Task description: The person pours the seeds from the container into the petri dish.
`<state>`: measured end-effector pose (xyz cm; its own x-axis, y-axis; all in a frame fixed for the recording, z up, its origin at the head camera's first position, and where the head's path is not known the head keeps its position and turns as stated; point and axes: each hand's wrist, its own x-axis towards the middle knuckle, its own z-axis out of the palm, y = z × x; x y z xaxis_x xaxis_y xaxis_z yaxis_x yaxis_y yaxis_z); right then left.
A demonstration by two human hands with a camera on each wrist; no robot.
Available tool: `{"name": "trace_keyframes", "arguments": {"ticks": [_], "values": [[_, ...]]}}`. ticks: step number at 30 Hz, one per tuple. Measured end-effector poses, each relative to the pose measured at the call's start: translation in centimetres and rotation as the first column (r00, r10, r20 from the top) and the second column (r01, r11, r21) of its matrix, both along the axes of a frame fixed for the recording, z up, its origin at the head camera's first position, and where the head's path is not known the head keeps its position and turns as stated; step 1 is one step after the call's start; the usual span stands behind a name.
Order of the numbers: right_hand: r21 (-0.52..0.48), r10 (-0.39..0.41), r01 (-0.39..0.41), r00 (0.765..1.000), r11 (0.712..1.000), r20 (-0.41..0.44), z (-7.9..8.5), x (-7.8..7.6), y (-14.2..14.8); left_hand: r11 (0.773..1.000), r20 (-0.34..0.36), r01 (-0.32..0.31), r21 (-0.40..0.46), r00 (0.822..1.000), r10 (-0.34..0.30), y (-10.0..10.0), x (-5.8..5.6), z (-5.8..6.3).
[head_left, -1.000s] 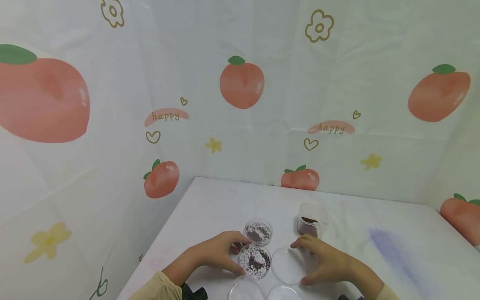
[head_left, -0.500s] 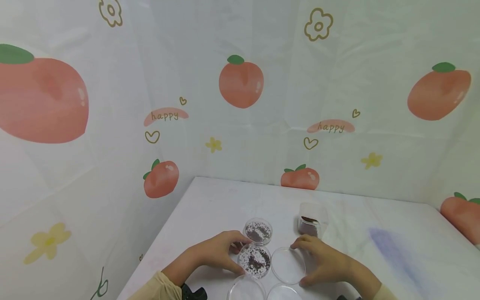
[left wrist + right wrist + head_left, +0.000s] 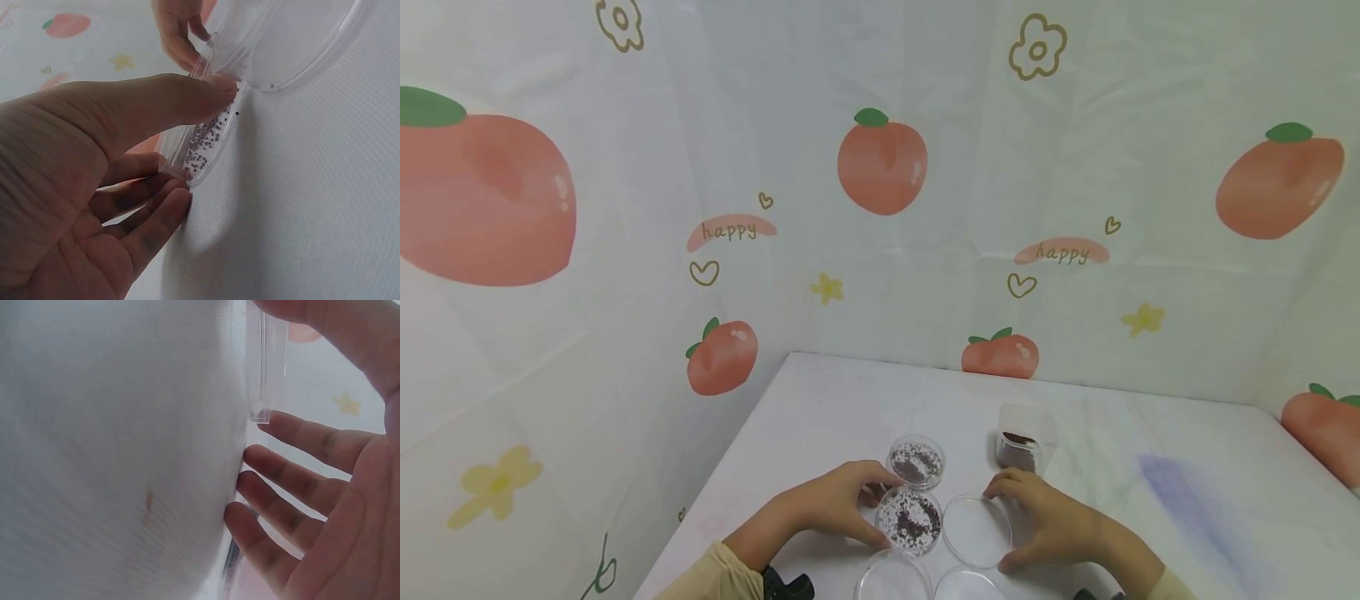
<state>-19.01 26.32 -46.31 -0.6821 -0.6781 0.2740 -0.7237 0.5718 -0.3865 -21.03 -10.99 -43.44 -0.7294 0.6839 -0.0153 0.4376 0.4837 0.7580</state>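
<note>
clear dish (image 3: 930,542) speckled dark brown, white table (image 3: 842,400) smudged violet, white backdrop (image 3: 925,292) with coral fruits (image 3: 883,171), cream sleeve (image 3: 715,575)

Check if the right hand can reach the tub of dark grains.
Likely yes: the tub sits just beyond the right hand, with nothing visible between, once that hand releases its clear dish.

Diffuse light, soft shadows, hazy wrist views

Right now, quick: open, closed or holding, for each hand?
Left hand: holding the nearer dish of dark grains, thumb and fingers at its edge.
Right hand: holding the clear dish beside it by the edge.
</note>
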Motion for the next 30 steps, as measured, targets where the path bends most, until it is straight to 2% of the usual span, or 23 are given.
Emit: {"name": "trace_keyframes", "arguments": {"ticks": [4, 7, 12, 19, 30], "values": [[-0.044, 0.028, -0.028, 1.0, 0.999, 0.012, 1.0, 0.3, -0.1, 1.0, -0.008, -0.001, -0.006, 1.0, 0.001, 0.0, -0.1, -0.1], [-0.083, 0.031, -0.025, 0.997, 0.996, 0.073, 1.5, 0.3, -0.1, 1.0, -0.016, 0.0, -0.013, 1.0, -0.001, -0.1, -0.2, -0.3], [-0.131, 0.012, 0.01, 0.986, 0.991, 0.165, 1.1, -0.1, 0.4, 1.0, -0.013, 0.005, -0.004, 1.0, -0.005, -0.1, -0.3, -0.5], [-0.23, 0.035, 0.025, 0.966, 0.973, 0.255, 0.3, -0.8, 0.8, 1.0, -0.012, 0.002, -0.005, 1.0, -0.002, 0.0, -0.3, -0.6], [-0.336, 0.113, 0.007, 0.935, 0.942, 0.337, 1.7, -0.3, 0.0, 1.0, -0.009, 0.0, -0.004, 1.0, 0.0, -0.1, -0.3, -0.7]]}}
